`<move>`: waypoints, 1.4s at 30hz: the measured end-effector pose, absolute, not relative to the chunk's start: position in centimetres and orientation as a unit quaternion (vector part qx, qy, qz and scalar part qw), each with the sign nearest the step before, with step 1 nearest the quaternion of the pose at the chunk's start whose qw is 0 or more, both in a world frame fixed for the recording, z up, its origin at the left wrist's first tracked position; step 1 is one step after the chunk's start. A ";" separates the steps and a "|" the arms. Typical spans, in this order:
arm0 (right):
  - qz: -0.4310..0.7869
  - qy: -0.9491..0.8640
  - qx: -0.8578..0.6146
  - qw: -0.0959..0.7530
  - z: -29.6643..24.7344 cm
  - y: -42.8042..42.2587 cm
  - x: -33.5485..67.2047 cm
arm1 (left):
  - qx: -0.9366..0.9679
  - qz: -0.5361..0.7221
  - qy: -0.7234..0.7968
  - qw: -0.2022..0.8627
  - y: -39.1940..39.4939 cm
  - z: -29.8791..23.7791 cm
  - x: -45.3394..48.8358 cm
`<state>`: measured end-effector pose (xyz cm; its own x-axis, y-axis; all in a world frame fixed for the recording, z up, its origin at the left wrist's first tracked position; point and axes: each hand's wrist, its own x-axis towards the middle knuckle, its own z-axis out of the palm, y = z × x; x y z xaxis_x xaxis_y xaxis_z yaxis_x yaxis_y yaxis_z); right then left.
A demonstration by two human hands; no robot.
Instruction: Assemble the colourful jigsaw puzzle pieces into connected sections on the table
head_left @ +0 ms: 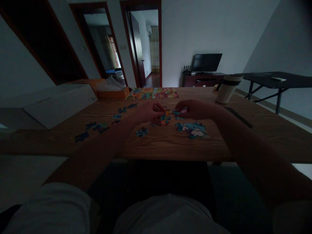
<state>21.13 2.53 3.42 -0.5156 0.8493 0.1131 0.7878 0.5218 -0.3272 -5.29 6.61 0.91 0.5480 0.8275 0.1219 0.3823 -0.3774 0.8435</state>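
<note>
Orange-and-green, knob-edged jigsaw pieces between the separated left hand and right hand warrant steadying flat on the brown wood-grain tabletop; neither grip can be confirmed.

A wooden table carries loose puzzle pieces, a rabbit section, a white box and a cup.

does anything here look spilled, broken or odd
Nothing clearly stands out. Loose blue cardboard-like jigsaw pieces lie scattered across the brown wooden table; the pale cup with a dark band seems to lean, probably from lens distortion. No spill shows; dim light may hide fine damage.
</note>
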 end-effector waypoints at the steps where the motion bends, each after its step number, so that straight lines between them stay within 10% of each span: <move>1: 0.115 -0.859 -0.481 0.131 3.0 3.5 20.5 | 0.784 0.267 0.386 0.406 6.9 0.6 -5.3; 19: 0.174 -0.868 -0.457 0.089 -2.6 3.4 17.8 | 0.932 0.079 0.311 0.170 6.7 -1.6 -7.0; 42: 0.163 -0.862 -0.473 0.085 -2.0 2.3 16.7 | 0.927 0.068 0.310 0.200 7.1 -1.9 -7.6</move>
